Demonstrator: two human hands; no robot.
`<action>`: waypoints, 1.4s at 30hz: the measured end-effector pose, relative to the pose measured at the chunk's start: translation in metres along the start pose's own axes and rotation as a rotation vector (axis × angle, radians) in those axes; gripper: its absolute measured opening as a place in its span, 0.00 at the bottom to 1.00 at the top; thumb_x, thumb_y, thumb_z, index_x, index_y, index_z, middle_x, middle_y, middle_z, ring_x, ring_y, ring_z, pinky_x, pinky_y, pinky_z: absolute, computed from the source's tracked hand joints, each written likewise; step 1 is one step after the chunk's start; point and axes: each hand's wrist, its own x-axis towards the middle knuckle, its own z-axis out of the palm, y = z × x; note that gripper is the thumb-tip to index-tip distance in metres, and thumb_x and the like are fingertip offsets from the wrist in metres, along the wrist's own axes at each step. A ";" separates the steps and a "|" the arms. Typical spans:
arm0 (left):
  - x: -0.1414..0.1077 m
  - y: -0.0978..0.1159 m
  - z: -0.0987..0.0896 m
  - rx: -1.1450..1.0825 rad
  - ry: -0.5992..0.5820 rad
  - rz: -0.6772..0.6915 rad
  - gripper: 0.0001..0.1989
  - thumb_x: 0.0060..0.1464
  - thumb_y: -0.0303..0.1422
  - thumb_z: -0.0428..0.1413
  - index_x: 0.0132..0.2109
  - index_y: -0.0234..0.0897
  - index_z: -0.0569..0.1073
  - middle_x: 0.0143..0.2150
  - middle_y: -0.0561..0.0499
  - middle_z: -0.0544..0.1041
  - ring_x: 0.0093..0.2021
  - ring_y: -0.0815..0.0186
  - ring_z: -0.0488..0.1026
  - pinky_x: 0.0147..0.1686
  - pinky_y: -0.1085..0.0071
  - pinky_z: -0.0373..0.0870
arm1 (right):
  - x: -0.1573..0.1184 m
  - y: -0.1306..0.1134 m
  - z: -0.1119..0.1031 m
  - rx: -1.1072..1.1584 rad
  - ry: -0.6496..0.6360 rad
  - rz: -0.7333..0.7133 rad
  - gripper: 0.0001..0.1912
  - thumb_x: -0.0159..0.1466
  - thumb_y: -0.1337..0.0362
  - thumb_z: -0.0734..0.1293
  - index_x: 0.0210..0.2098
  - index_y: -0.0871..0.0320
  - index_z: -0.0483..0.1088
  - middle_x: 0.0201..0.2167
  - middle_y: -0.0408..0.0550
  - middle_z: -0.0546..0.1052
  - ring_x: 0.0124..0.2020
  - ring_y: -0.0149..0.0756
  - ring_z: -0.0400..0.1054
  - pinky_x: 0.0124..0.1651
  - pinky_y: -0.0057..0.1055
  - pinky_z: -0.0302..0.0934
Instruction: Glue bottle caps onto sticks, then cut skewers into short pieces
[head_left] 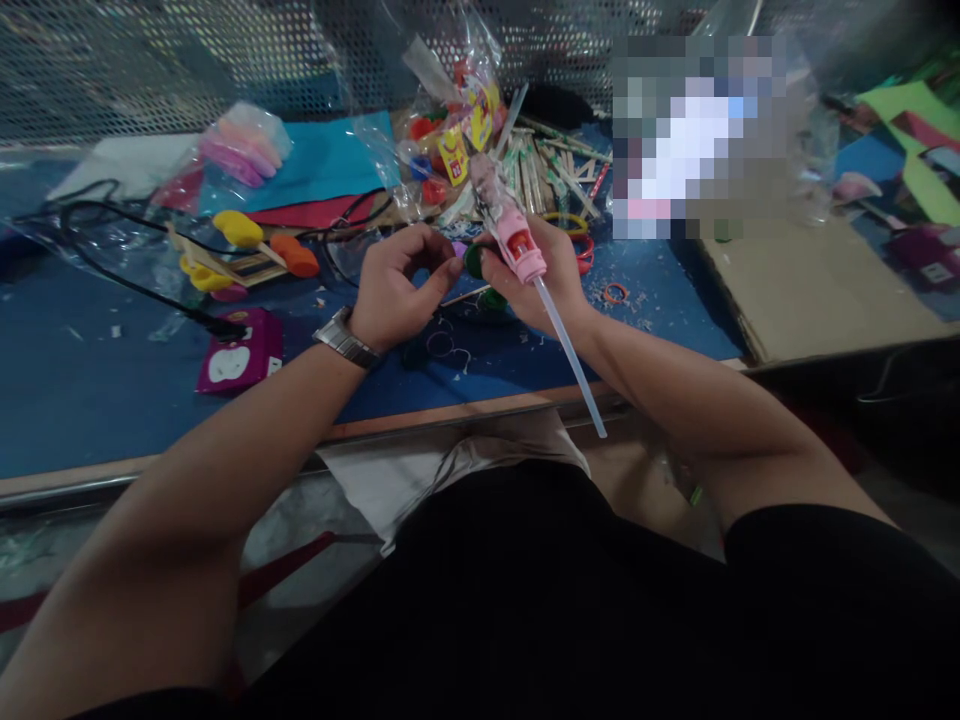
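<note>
My right hand [551, 275] holds a pink hot glue gun [519, 242], with a long translucent glue stick [570, 360] sticking out of its back toward me. The thumb of that hand also rests against a round dark green piece [474, 261], which looks like a bottle cap. Just left of it, my left hand [401, 285] is closed in a pinch, thumb and forefinger at a small purple piece [459, 250]. My fingers partly hide that piece. Below the hands lie another green round piece [493, 299] and thin strands.
Yellow and orange shapes on wooden sticks [247, 252] lie at left, near a purple box [240, 350] with a black cable. Behind are coloured sheets [337, 160], plastic bags and piled sticks [525, 165]. Cardboard [817, 290] lies at right, an orange ring [615, 293] nearer the middle.
</note>
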 end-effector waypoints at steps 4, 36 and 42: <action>0.000 0.009 0.003 0.005 0.070 0.041 0.21 0.67 0.55 0.66 0.38 0.41 0.79 0.34 0.50 0.79 0.33 0.66 0.76 0.36 0.66 0.75 | 0.000 0.002 -0.001 -0.021 -0.003 -0.038 0.23 0.67 0.39 0.78 0.43 0.51 0.76 0.39 0.44 0.81 0.40 0.40 0.73 0.49 0.42 0.73; -0.002 -0.016 0.005 -0.075 -0.080 -0.088 0.28 0.66 0.63 0.63 0.42 0.41 0.75 0.35 0.52 0.75 0.34 0.66 0.70 0.37 0.63 0.66 | 0.003 -0.005 -0.003 -0.093 -0.210 -0.050 0.29 0.61 0.30 0.78 0.39 0.47 0.74 0.36 0.46 0.79 0.40 0.49 0.70 0.49 0.50 0.75; 0.000 -0.010 0.006 -0.056 -0.015 -0.135 0.28 0.61 0.63 0.67 0.41 0.44 0.74 0.33 0.53 0.73 0.29 0.67 0.68 0.32 0.63 0.62 | 0.002 -0.003 0.000 -0.018 -0.140 -0.019 0.28 0.62 0.32 0.79 0.42 0.48 0.76 0.40 0.47 0.81 0.45 0.52 0.76 0.56 0.53 0.75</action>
